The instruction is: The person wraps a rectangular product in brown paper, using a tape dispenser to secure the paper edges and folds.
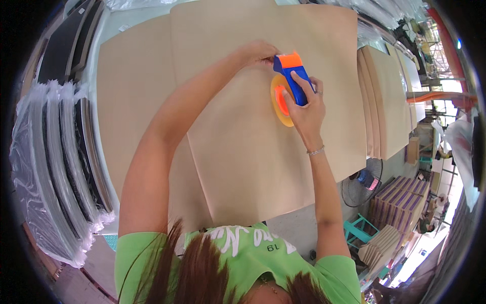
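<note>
My right hand (308, 110) grips a blue and orange tape dispenser (291, 61) by its body, holding it above a large brown cardboard sheet (248, 157). A roll of yellowish tape (286, 121) sits on the dispenser's orange hub. Stretched far across the board, my left hand (258, 52) is right beside the dispenser's front end. Its fingers are drawn together, partly hidden, and I cannot make out what is between them. A seam (195, 152) or overlapping edge runs lengthwise along the cardboard, left of the dispenser.
Plastic-wrapped dark panels (55, 172) stand along the left side. Folded cardboard (382, 101) is stacked at the right. Below it are a black fan (362, 182), a pile of strapped cartons (400, 202) and a teal stool (360, 229). More plastic-wrapped goods (385, 10) lie at the far right.
</note>
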The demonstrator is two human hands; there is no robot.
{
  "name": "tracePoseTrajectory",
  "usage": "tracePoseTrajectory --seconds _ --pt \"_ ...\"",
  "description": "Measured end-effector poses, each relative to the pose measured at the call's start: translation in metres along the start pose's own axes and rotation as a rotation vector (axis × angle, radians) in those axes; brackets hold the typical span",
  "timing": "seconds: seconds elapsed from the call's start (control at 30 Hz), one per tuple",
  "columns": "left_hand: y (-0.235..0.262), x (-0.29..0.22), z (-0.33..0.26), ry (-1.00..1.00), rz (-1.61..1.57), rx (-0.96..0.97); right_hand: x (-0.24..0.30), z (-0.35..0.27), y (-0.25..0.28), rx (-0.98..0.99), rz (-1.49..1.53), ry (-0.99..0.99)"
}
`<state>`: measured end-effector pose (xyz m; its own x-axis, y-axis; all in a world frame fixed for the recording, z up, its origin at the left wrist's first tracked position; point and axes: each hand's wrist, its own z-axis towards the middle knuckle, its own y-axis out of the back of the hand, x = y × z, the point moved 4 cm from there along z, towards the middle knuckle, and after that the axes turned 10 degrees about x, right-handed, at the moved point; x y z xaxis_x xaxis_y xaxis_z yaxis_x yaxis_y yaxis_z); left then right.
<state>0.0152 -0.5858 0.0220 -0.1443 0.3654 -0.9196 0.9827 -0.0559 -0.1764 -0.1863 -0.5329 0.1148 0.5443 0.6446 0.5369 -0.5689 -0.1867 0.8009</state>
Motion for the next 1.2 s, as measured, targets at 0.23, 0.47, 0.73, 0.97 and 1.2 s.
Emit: tracePoseTrajectory --seconds 0.23,0.47,0.73,0.97,1.2 --pt "0.008 -0.03 0.005 -0.235 0.416 -0.22 0.0 0.022 0.005 0.112 0.006 -0.042" --pt "0.075 -0.041 0.053 -0.332 0.703 -0.528 0.006 0.086 -0.017 0.264 -0.154 -0.12" --pt "0.082 -0.022 0.075 -0.503 1.049 -0.723 -0.021 0.175 -0.053 0.607 -0.189 -0.265" --pt "0.105 -0.007 0.081 -0.461 1.047 -0.496 -0.023 0.199 -0.076 0.802 -0.126 -0.266" --pt "0.073 0.011 0.063 -0.271 1.243 -0.244 -0.033 0.203 -0.067 0.928 -0.124 -0.309"
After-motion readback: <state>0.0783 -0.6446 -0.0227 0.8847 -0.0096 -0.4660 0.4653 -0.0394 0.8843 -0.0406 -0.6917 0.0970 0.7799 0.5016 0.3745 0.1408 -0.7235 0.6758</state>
